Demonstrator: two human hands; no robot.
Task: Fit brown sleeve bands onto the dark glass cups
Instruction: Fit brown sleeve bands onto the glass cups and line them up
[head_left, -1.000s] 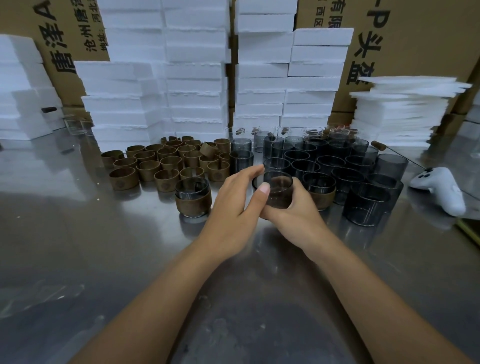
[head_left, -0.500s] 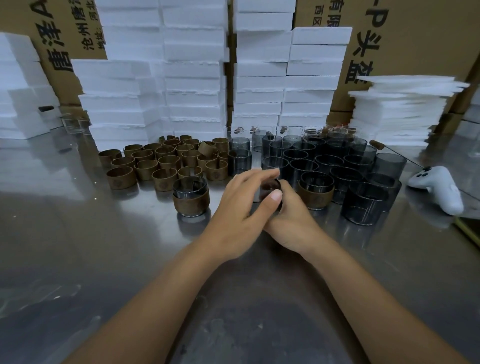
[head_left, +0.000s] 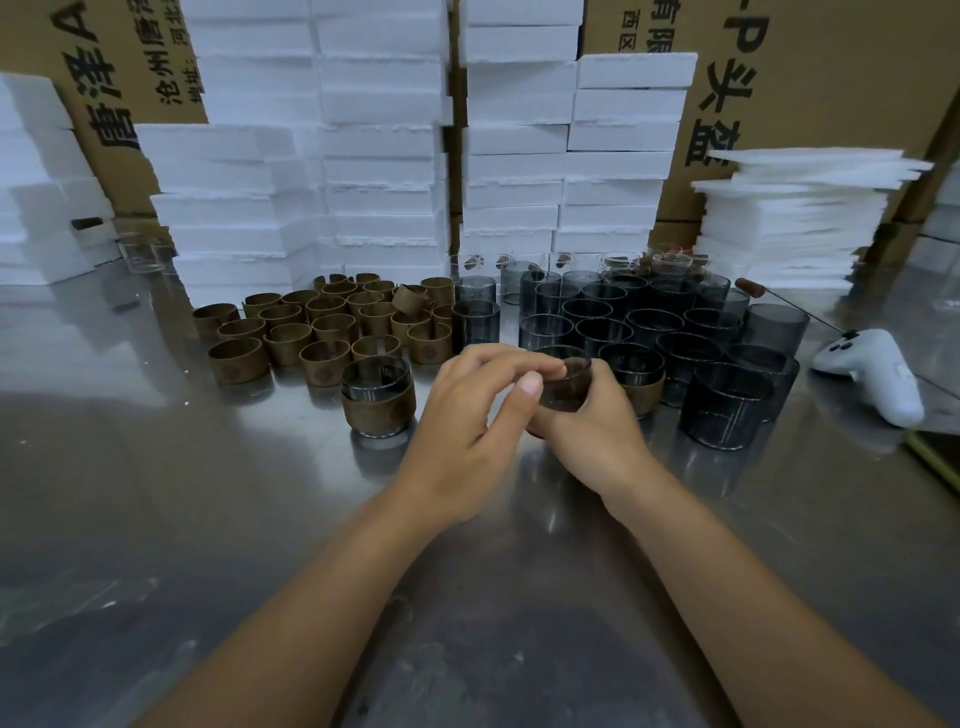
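Observation:
Both my hands hold one dark glass cup (head_left: 566, 384) just above the steel table. My right hand (head_left: 592, 431) wraps it from below and the right. My left hand (head_left: 467, 415) pinches its rim with thumb and fingers. Whether a sleeve is on it I cannot tell; the hands hide its lower part. A sleeved cup (head_left: 377, 397) stands to the left, another sleeved cup (head_left: 641, 382) to the right. Several loose brown sleeve bands (head_left: 322, 332) lie at back left, several bare dark cups (head_left: 675, 332) at back right.
Stacks of white foam blocks (head_left: 384, 156) and cardboard boxes (head_left: 831, 78) line the back. Foam sheets (head_left: 795, 218) are piled at the right. A white controller (head_left: 872, 374) lies at the right edge of the steel table (head_left: 156, 519).
The cup was lowered toward the table, then raised and tilted a little between my hands. My left fingers now curl over its rim. The other cups and bands have not moved.

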